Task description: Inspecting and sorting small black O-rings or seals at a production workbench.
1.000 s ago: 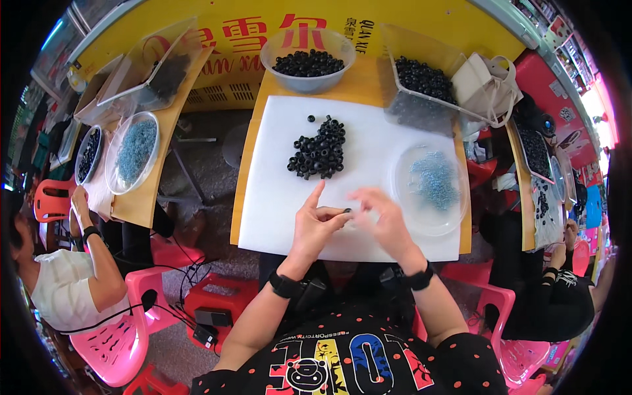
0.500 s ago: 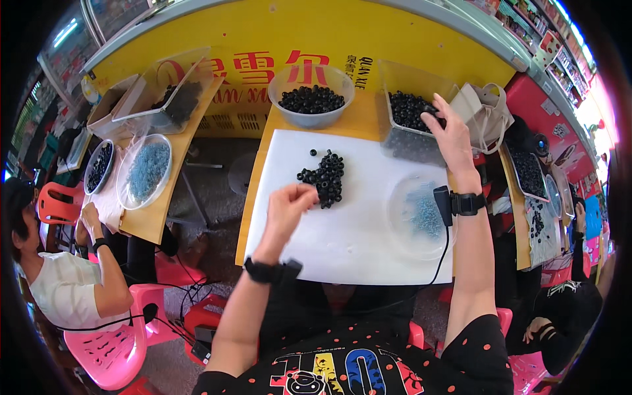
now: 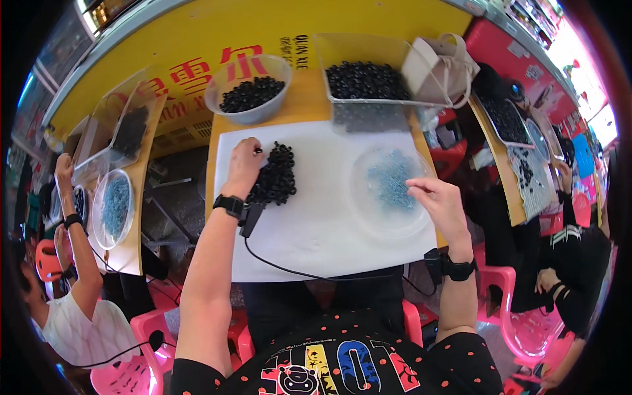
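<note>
My left hand (image 3: pixel 243 164) is closed in a pinch at the left edge of a pile of black beads (image 3: pixel 275 178) on the white sheet (image 3: pixel 316 224). A black bead (image 3: pixel 258 151) shows at its fingertips. My right hand (image 3: pixel 442 205) is over the right rim of a clear round plate (image 3: pixel 361 209), thumb and fingers pressed together. Whatever it pinches is too small to make out. Tiny light-blue pieces (image 3: pixel 392 181) lie heaped in that plate, just left of the fingertips.
Behind the sheet stand a round tub (image 3: pixel 247 112) and a clear rectangular bin (image 3: pixel 368 113), both holding black beads. A white bag (image 3: pixel 428 71) is beside the bin. A cable (image 3: pixel 296 268) crosses the sheet's front. People sit at side tables (image 3: pixel 135 227) left and right.
My right hand has left the bead bin and come down to the plate of blue pieces. My left hand has moved to the pile's left side. The whole view has turned somewhat.
</note>
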A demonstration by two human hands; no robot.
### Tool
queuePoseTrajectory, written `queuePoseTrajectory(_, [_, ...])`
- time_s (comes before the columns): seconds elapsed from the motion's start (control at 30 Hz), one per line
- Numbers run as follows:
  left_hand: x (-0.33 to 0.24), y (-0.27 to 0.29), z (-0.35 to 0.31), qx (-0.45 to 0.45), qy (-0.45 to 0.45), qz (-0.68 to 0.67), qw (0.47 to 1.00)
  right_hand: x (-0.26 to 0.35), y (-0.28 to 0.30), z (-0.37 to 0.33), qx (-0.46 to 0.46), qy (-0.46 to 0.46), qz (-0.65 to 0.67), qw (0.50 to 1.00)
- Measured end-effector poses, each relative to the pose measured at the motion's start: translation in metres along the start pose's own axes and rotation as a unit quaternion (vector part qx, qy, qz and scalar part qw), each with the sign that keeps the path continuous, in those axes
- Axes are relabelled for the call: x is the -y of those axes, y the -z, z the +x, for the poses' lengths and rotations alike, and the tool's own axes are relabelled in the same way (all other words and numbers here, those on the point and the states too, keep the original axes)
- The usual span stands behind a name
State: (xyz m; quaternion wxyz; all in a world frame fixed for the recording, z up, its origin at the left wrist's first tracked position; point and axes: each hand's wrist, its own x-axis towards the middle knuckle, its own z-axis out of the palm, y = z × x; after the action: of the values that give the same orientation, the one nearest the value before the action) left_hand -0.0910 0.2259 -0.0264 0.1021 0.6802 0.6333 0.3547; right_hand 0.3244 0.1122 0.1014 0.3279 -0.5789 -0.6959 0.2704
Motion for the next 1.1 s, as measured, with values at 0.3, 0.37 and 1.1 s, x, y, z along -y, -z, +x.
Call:
queuePoseTrajectory(0.3, [-0.094,0.055,-0.088,0.039,0.256,-0.491,0.831,-0.046,-0.066,0.002,-0.029,0.208,-0.173,0.962])
queuePoseTrajectory(0.37, [-0.107,0.045,-0.127,0.054,0.274,-0.573,0.771,-0.048,-0.075,0.008,-0.025,0.230,-0.211,0.950])
queuePoseTrajectory(1.1, [-0.170,0.033,-0.191,0.099,0.254,-0.709,0.650,0.070,-0.090,-0.054,0.095,0.058,0.265,0.958])
